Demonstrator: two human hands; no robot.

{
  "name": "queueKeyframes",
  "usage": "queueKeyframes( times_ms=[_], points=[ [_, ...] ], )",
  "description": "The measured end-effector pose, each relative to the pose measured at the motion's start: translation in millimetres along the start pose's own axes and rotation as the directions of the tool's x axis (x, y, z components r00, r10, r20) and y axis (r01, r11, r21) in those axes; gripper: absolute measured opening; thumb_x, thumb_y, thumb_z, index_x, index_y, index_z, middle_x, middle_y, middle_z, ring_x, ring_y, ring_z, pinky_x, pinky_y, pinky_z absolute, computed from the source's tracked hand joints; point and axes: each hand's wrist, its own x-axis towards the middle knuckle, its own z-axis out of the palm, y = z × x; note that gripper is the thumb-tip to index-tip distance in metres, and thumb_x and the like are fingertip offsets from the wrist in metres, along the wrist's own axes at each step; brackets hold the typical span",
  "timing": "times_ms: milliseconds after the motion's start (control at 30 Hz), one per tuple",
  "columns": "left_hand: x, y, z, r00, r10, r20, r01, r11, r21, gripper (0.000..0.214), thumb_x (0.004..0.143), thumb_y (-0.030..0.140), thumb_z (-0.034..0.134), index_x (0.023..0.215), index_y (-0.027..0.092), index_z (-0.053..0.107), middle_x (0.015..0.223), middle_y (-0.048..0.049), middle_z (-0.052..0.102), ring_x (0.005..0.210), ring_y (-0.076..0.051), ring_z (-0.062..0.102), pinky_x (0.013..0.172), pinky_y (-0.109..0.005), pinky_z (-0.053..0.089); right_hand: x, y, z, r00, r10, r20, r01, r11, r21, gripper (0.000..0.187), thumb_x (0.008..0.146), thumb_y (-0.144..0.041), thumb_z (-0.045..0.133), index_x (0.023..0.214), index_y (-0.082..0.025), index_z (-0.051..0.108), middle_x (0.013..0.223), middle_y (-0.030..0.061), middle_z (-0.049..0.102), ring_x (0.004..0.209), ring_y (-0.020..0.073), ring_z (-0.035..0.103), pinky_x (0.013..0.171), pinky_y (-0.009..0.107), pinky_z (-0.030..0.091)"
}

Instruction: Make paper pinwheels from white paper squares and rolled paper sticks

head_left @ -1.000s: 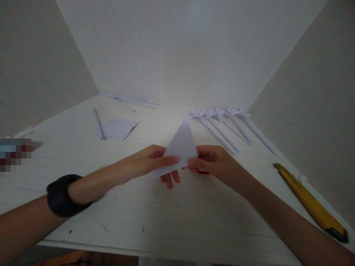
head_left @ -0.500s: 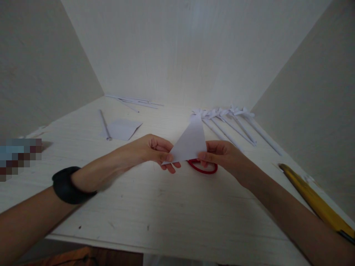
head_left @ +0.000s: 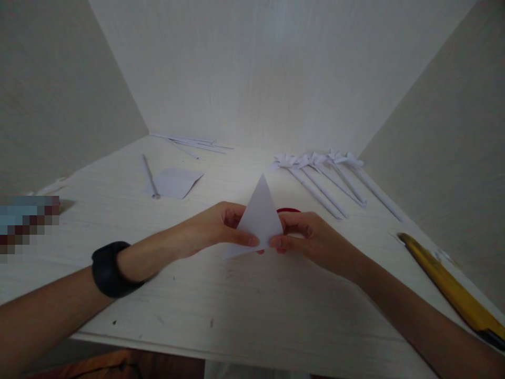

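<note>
on a pale wooden table (head_left: 252,310) boxed in by plain walls, seen from the person's own head. at far left sits a pixelated patch (head_left: 27,221), unreadable. the left forearm wears a black wristband (head_left: 108,268). beyond it, well apart from the hands, a thin rolled paper stick (head_left: 150,176) lies touching a flat paper sheet (head_left: 175,182).

the left hand (head_left: 213,229) grasps a white paper triangle (head_left: 260,216) near its lower edge, thumb on the near face and fingers behind. the triangle stands upright, point up, at the centre of the table and between both hands. a red ring (head_left: 289,210) peeks out just behind it. the right hand (head_left: 311,237) pinches the triangle's lower right part, its thumb tip almost meeting the left thumb.

farther right lies a row of paper stems (head_left: 327,181) with folded tips, then a yellow tool (head_left: 450,287) near the table's edge.

judging from this grip, the fold would go best with the layers kept flush, both thumbs pressing evenly, and the paper steadied before any crease is sharpened.
</note>
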Motion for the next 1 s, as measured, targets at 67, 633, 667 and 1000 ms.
queueKeyframes(
  times_ms=[67,633,667,1000],
  points=[
    [0.3,-0.2,-0.9,1.0,0.007,-0.011,-0.007,1.0,-0.015,0.03,0.071,0.019,0.073,0.1,0.018,0.07,0.095,-0.0056,0.073,0.077,-0.015,0.066,0.074,-0.028,0.05,-0.1,1.5,-1.1,1.0,0.011,-0.003,-0.011,0.999,0.051,0.02,0.078,-0.035,0.065,0.072,-0.016,0.065,0.073,0.0024,0.063,0.067,0.0137,0.056,0.063,0.026,0.044],
    [3.0,5.3,-1.5,0.981,0.005,-0.193,0.017,0.994,0.111,0.025,0.066,0.032,0.075,0.078,0.012,0.066,0.063,0.0028,0.059,0.037,0.0,0.032,0.031,-0.014,0.02,3.2,13.5,-14.1,0.998,0.015,-0.062,-0.012,0.998,0.061,0.027,0.078,-0.039,0.064,0.068,-0.016,0.055,0.061,-0.0028,0.05,0.055,0.0087,0.044,0.051,0.022,0.033],
    [2.3,6.0,-1.4,0.982,-0.002,-0.189,0.027,0.992,0.126,0.024,0.067,0.032,0.074,0.078,0.013,0.065,0.062,0.0032,0.059,0.035,0.0,0.03,0.03,-0.015,0.018,3.6,13.8,-14.5,0.998,0.009,-0.063,-0.005,0.999,0.052,0.027,0.077,-0.039,0.064,0.067,-0.016,0.054,0.061,-0.003,0.05,0.055,0.0084,0.044,0.051,0.022,0.033],
    [-0.2,9.7,-4.0,0.959,0.062,-0.278,-0.061,0.998,0.012,0.019,0.081,0.028,0.061,0.091,0.014,0.07,0.06,-0.0009,0.063,0.043,-0.005,0.049,0.04,-0.015,0.035,-1.8,16.3,-24.3,0.68,-0.73,-0.075,0.357,0.419,-0.835,0.02,0.089,-0.018,0.052,0.07,-0.016,0.06,0.061,0.0011,0.058,0.058,0.0116,0.049,0.056,0.025,0.036]
  ],
)
